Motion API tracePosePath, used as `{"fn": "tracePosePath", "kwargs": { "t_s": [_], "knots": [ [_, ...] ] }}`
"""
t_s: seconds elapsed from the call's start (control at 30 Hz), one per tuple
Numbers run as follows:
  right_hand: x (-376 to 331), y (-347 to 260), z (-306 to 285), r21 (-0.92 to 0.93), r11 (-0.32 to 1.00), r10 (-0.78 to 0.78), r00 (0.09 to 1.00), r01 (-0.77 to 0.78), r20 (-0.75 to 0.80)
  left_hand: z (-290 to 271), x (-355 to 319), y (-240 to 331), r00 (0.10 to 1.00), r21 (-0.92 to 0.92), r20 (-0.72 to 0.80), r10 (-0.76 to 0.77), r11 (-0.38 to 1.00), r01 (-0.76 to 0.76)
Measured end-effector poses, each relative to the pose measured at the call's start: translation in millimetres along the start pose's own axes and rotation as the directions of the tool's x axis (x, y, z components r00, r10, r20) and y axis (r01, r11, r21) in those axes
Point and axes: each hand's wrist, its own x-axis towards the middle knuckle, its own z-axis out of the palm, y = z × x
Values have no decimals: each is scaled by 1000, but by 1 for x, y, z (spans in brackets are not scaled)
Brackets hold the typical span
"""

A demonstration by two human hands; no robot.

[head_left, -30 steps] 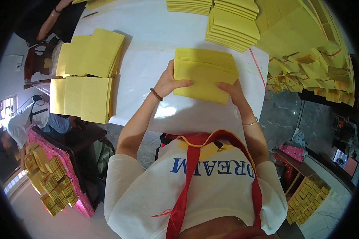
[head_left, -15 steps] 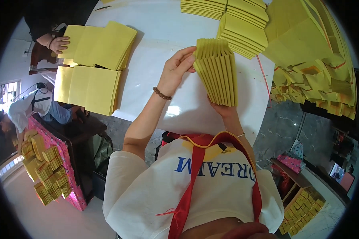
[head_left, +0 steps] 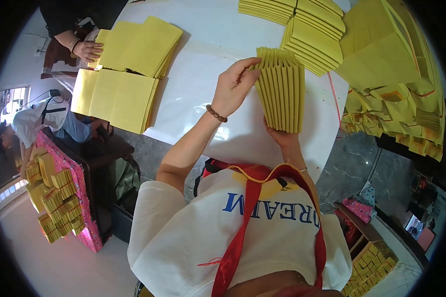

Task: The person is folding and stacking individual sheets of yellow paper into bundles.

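A thick stack of folded yellow paper [head_left: 281, 96] is held upright over the white table, its folds fanned in narrow ridges. My left hand [head_left: 237, 85] pinches its upper left edge between thumb and fingers. Beneath the stack, my right hand [head_left: 283, 137] grips the lower end, with most of its fingers hidden behind the paper. Just beyond, more piles of folded yellow paper [head_left: 312, 42] lie on the table.
Large flat yellow sheets [head_left: 124, 99] lie in piles at the left, where another person's hand [head_left: 88, 51] rests. Big yellow bundles [head_left: 381, 54] crowd the right edge of the white table [head_left: 198, 64]. Another person sits far left beside a pink-covered table [head_left: 86, 225] with tied yellow bundles.
The view has shifted slightly, so the table's contents sit a little differently in the picture. Both my hands keep their hold on the stack.
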Motion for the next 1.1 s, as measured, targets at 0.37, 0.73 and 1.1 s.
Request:
{"fn": "tracePosePath", "kwargs": {
  "t_s": [0.37,0.73,1.1],
  "knots": [
    [2,8,3,7,1000,-6,997,5,81,4,6,7,998,183,-53,20,983,-10],
    [6,10,3,15,999,-38,999,38,16,12,5,5,996,221,-60,68,974,-53],
    [8,13,5,11,999,-35,999,35,8,14,5,9,990,318,-112,87,947,-47]
  ]
}}
